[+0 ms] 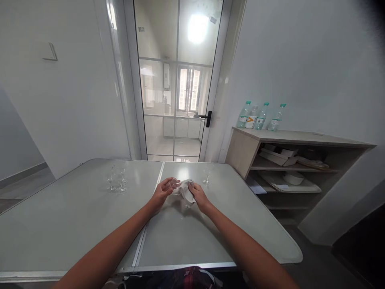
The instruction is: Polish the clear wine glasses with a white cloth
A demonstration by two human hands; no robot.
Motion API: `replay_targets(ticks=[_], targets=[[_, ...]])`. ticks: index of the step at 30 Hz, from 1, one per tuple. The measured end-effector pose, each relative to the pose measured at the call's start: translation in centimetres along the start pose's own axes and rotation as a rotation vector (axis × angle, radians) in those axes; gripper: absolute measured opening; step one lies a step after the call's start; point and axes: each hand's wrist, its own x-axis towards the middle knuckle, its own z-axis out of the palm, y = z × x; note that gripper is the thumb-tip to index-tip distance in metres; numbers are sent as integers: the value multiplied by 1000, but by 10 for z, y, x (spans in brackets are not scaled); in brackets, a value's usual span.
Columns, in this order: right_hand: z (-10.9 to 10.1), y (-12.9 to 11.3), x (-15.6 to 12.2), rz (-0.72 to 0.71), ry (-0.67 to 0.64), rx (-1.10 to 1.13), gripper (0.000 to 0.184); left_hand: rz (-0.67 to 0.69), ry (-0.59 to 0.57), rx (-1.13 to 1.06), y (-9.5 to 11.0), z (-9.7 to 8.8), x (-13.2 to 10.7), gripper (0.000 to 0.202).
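Observation:
My left hand (161,192) is closed around a clear drinking glass (172,184), which lies tilted in the fingers. My right hand (199,196) grips a crumpled white cloth (187,193) between thumb and fingers. The cloth is up against the glass and partly covers it, so the glass's far end is hidden. Both hands are above the pale grey-green table (183,237). Beyond my right hand stands a small stemmed glass (206,176). Farther left, a few more clear glasses (121,180) stand close together; their outlines are faint.
A metal strip (141,241) divides the tabletop. Behind the table is a glazed door with a black handle (208,119). To the right, a wooden shelf unit (240,154) has several plastic bottles (261,117) on top and a white bowl (293,178) inside.

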Motion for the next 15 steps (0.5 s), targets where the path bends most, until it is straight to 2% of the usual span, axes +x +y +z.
replay_targets(ticks=[2,5,7,10,15], targets=[[2,-3,-2,-30,-2,-16,69,6,30,24,0,-3,1,65],[10,-5,-8,-82,-114,-127,40,19,19,8,1,-5,-1,63],[14,-4,-10,-105,-130,-182,23,28,-8,-7,2,-5,-2,62],[10,-1,-6,-94,-18,-153,17,62,-4,-6,2,-5,-1,60],[-14,6,7,-26,313,-25,25,125,67,10,3,-2,2,56]])
